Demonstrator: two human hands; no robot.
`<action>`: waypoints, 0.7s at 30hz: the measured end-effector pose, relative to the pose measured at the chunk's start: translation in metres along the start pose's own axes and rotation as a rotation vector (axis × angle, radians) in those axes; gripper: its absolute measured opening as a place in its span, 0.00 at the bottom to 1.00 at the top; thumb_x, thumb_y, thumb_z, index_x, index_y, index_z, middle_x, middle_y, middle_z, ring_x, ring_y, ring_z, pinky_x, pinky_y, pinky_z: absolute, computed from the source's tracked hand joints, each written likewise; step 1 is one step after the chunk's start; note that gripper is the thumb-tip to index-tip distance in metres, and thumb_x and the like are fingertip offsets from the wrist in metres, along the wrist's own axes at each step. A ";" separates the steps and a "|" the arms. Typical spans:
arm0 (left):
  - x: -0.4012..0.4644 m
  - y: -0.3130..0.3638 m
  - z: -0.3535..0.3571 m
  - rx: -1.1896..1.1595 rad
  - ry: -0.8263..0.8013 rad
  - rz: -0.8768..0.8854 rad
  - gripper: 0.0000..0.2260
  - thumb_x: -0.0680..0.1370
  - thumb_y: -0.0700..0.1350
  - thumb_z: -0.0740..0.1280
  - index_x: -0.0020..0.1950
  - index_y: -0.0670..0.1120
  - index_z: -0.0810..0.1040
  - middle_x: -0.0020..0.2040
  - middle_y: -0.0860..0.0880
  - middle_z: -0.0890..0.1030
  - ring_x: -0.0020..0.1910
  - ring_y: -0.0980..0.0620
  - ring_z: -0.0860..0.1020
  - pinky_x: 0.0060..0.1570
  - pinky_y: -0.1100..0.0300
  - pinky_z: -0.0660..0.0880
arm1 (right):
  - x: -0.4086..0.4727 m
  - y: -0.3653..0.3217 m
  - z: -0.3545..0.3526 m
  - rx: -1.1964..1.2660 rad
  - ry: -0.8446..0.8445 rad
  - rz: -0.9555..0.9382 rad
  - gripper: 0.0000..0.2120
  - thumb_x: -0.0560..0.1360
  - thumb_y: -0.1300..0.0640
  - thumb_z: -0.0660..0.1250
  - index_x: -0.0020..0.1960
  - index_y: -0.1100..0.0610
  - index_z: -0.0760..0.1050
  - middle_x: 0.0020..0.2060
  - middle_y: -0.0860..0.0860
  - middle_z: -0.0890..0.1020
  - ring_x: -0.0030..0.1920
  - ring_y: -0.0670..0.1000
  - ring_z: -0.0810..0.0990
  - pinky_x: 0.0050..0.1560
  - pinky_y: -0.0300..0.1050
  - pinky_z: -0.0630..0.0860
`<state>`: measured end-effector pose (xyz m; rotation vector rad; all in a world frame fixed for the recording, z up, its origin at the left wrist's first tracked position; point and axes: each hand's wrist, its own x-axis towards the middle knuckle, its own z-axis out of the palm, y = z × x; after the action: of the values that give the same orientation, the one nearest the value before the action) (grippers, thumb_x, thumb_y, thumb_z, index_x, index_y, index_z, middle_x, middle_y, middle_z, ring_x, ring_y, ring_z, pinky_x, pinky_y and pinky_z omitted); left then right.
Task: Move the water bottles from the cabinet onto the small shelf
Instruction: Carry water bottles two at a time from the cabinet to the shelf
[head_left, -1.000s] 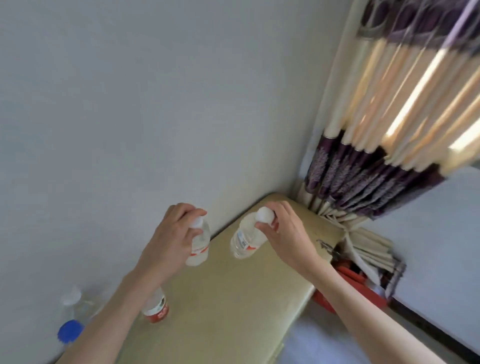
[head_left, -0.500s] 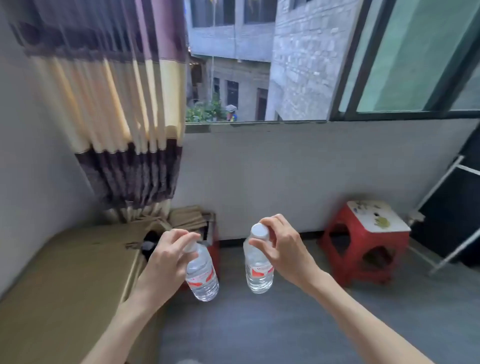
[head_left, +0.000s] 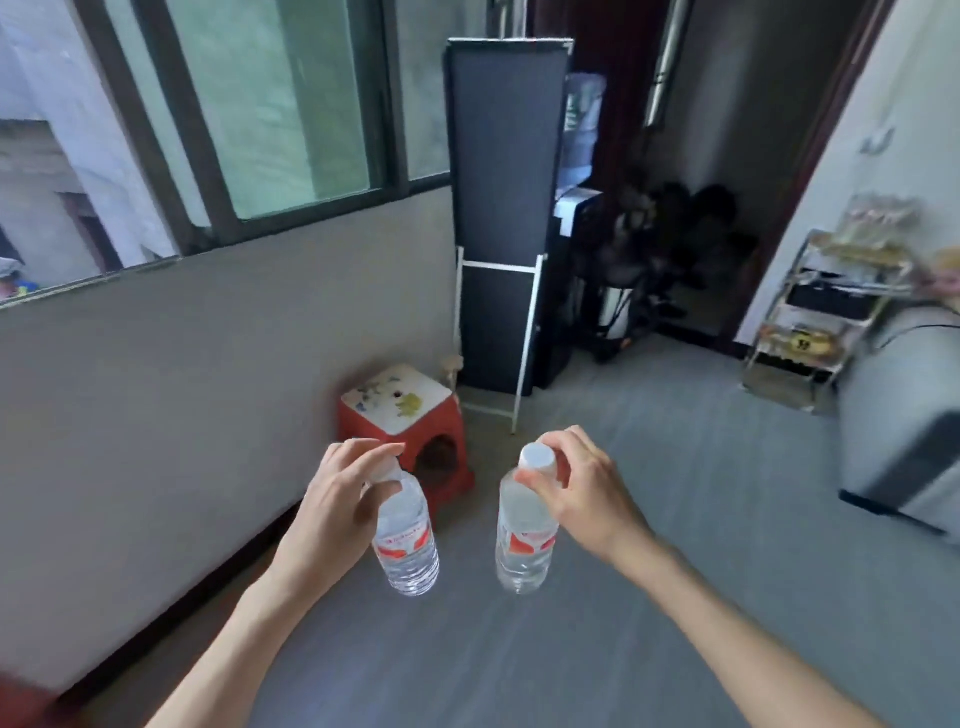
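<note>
- I hold two clear plastic water bottles w/ red-and-white labels, one per hand, both in the air over the grey floor, well apart from any support.
- Left hand: fingertips and thumb pinch the left bottle at the neck, just under the cap. The cap itself is mostly hidden by my fingers.
- Right hand: fingers and thumb curl round the neck of the right bottle, touching its white cap.
- Step in hand, as I judge: carrying both bottles toward the small metal wire shelf, which stands far right beside the white wall, near a grey sofa-like piece.
- To do it well: keep the pinch firm, because a neck grip lets the body swing; walk smooth, no quick turns. The bottles look full, so they are prob. heavy for only fingertips.
- Keep the two bottles apart so they do not knock; now there is a clear gap between them.
- Pass clear of the red plastic stool by the wall on my left.
- Orientation: both bottles hang cap-up, base down, long axis approx. vertical. The left one tilts a little, its base toward the right one; the right one is nearly straight.
</note>
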<state>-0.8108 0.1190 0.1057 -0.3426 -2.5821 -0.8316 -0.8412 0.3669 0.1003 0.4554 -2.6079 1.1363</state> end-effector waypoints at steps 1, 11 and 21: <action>0.025 0.005 0.020 -0.021 -0.005 0.021 0.16 0.70 0.33 0.69 0.57 0.43 0.77 0.51 0.53 0.75 0.51 0.57 0.67 0.51 0.70 0.61 | 0.010 0.021 -0.012 -0.028 0.027 0.032 0.13 0.70 0.49 0.70 0.48 0.56 0.74 0.42 0.45 0.71 0.36 0.41 0.70 0.40 0.34 0.64; 0.264 0.088 0.218 -0.192 -0.227 0.273 0.14 0.70 0.32 0.70 0.54 0.41 0.79 0.51 0.50 0.77 0.51 0.50 0.71 0.50 0.58 0.67 | 0.094 0.207 -0.152 -0.143 0.329 0.334 0.17 0.65 0.46 0.71 0.45 0.56 0.74 0.41 0.48 0.74 0.41 0.47 0.73 0.43 0.34 0.65; 0.417 0.223 0.409 -0.328 -0.330 0.318 0.14 0.73 0.34 0.66 0.58 0.42 0.77 0.54 0.50 0.75 0.56 0.48 0.70 0.54 0.57 0.66 | 0.146 0.392 -0.286 -0.110 0.560 0.558 0.13 0.67 0.54 0.73 0.48 0.58 0.75 0.43 0.51 0.77 0.41 0.48 0.74 0.41 0.27 0.66</action>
<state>-1.2269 0.5857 0.1009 -1.0351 -2.5683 -1.1561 -1.0935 0.8059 0.0820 -0.5754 -2.3087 1.0534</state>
